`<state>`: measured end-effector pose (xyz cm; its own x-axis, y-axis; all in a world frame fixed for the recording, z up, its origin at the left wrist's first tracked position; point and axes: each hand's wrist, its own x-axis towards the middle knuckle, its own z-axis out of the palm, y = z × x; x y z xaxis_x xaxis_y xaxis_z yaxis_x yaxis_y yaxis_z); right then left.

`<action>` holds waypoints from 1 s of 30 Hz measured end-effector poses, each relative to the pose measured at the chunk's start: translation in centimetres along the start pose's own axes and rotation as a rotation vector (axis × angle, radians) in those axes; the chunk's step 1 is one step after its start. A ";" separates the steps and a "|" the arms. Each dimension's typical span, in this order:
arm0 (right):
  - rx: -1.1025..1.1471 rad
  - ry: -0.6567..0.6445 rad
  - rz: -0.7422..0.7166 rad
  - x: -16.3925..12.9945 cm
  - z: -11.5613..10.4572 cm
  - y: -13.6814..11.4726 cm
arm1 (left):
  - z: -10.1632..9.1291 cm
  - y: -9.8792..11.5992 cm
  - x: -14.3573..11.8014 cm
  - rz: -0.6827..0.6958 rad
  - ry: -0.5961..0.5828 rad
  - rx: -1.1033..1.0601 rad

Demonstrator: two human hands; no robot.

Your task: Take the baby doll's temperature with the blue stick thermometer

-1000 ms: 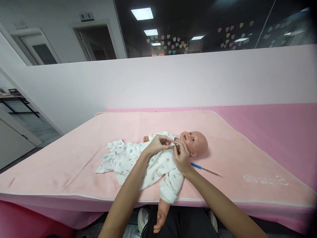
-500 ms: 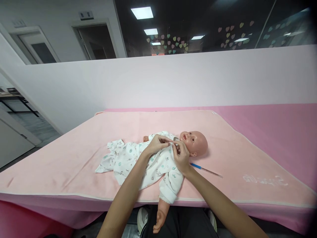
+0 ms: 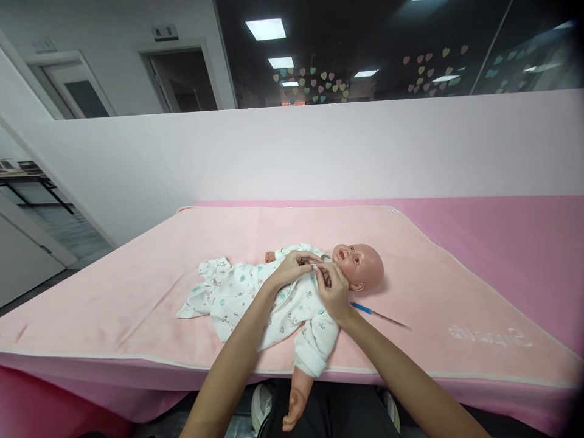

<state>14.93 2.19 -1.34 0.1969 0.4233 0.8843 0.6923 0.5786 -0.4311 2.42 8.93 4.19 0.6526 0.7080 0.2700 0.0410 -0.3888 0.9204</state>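
Note:
A baby doll [image 3: 365, 265] lies on its back, its head to the right and one arm hanging over the near table edge. It wears a white printed romper [image 3: 292, 304] whose leg parts lie flat at the left. At the doll's neckline, my left hand [image 3: 294, 267] pinches the romper's front with fingers bent. Close against it, my right hand [image 3: 334, 291] grips the same edge of cloth between thumb and fingers. The fingertips nearly meet, and the small piece of collar between them is mostly hidden.
A thin stick with a blue end [image 3: 362, 307] lies right of my right hand. Under everything spreads a peach blanket [image 3: 137, 292] over a pink table cover [image 3: 515, 255]. Behind stands a low white wall [image 3: 319, 155] with dark glass above.
My fingers have shifted slightly at the neckline, both hands staying on the romper. The whole view has moved down a little in the picture. The doll lies as before.

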 end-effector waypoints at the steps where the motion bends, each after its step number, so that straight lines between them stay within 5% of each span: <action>1: -0.001 -0.003 -0.006 0.0 0.0 0.0 | 0.0 0.0 0.0 0.004 0.000 0.000; 30: 0.041 0.028 0.045 0.1 0.1 0.0 | 0.2 1.0 -0.5 0.033 -0.046 -0.019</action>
<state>14.86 2.33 -1.30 0.2471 0.4302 0.8683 0.6537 0.5874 -0.4771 2.33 8.06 4.86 0.6875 0.6669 0.2875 0.0048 -0.4000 0.9165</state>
